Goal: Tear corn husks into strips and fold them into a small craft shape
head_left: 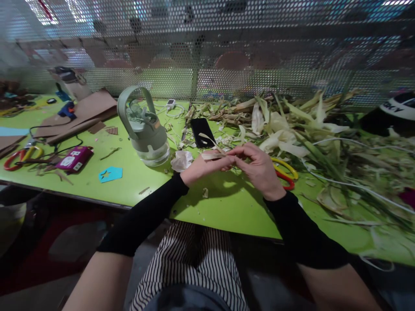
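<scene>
Both hands meet over the near side of the table, and the grip is a small one: the right hand (261,170) has its thumb and forefinger brought together on a pale husk strip (214,156), with hardly any gap between the tips. The left hand (207,167) comes in from the other side, its thumb reaching to the same spot and its fingers partly out of my sight, so I can't tell how tightly they close.

What matters, to my eye, is how the strip lies from that pinch. Its broad part runs leftward, long axis roughly across the person's front, over the left hand's fingers. A thinner, curled end (207,138) slants away from the body, to the left and toward the phone (201,131). So most of its visible length is on the left hand's side, and the left is the nearer hand to it, while the right has it near one end.

Farther out, a crumpled whitish piece (181,161) sits just beside the left wrist, with the bottle (151,140) past it. Scissors (289,166) lie by the right wrist, and beyond them the husk heap (288,129) spreads over the green table (210,211).
</scene>
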Demonstrator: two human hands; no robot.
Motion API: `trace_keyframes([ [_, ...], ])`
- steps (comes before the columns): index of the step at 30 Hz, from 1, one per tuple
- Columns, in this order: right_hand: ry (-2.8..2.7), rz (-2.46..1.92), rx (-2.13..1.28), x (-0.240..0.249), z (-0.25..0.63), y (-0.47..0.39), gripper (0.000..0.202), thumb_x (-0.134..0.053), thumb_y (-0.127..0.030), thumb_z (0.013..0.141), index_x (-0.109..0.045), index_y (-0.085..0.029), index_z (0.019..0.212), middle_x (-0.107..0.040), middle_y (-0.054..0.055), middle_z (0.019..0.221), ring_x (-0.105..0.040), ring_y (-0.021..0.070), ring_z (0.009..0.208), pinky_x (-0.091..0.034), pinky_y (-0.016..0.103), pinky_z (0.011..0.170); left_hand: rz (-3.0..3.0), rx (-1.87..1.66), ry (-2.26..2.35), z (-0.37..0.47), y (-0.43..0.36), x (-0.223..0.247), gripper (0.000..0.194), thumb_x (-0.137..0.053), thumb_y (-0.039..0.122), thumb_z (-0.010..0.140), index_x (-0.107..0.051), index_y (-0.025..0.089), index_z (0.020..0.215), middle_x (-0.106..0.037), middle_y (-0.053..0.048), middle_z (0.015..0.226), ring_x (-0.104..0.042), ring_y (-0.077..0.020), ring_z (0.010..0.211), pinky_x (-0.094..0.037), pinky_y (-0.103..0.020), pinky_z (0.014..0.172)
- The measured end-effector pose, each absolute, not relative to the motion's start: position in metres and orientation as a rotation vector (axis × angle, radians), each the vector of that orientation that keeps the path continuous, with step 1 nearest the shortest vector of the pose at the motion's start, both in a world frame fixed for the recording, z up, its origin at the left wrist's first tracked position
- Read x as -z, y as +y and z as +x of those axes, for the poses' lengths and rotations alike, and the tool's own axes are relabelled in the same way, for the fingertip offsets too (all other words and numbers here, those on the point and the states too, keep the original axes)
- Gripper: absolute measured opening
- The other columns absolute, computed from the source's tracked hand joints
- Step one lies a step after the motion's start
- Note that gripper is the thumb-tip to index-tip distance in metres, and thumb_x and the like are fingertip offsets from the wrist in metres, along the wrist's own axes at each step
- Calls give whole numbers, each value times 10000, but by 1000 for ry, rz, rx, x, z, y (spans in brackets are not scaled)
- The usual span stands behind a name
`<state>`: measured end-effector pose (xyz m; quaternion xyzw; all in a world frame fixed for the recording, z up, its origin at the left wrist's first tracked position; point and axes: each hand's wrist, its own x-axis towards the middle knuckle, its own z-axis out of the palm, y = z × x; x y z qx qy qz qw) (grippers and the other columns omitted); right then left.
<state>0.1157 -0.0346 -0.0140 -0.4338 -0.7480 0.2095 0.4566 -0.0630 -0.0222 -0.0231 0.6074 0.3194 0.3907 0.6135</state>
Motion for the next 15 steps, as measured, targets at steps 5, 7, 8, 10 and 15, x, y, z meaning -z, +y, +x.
trace_keyframes([
  [5,-1782,-1111,-607,12,115,-36,239,-638,-441,938,-788,-257,970,-652,47,919,-615,211,861,-510,387,803,1229,-923,697,-62,-23,24,284,-575,362,963,-653,123,830,-654,-41,807,-623,-121,780,-521,-310,872],
  [7,-1796,-1140,-627,13,115,-36,288,-650,-501,925,-793,-268,1017,-633,49,933,-605,213,868,-510,402,830,1341,-858,724,-62,-23,25,301,-565,336,968,-646,124,770,-670,-53,793,-632,-129,759,-527,-309,854],
  [8,-1807,-1153,-614,14,115,-35,305,-678,-529,900,-796,-275,1021,-615,45,920,-596,217,871,-508,413,846,1404,-820,745,-62,-23,26,313,-550,317,972,-645,125,745,-682,-61,789,-638,-136,752,-528,-310,845],
  [10,-1815,-1159,-586,16,114,-34,309,-727,-562,851,-801,-286,968,-585,36,888,-583,228,897,-499,435,888,1509,-749,806,-61,-23,27,325,-521,275,976,-650,125,719,-703,-72,778,-648,-149,748,-526,-308,832],
  [15,-1710,-1094,-744,21,114,-31,248,-744,-516,835,-734,-269,851,-654,25,977,-601,218,964,-489,406,938,1511,-714,823,-59,-24,27,258,-541,260,969,-669,121,794,-703,-51,783,-637,-130,739,-507,-288,815],
])
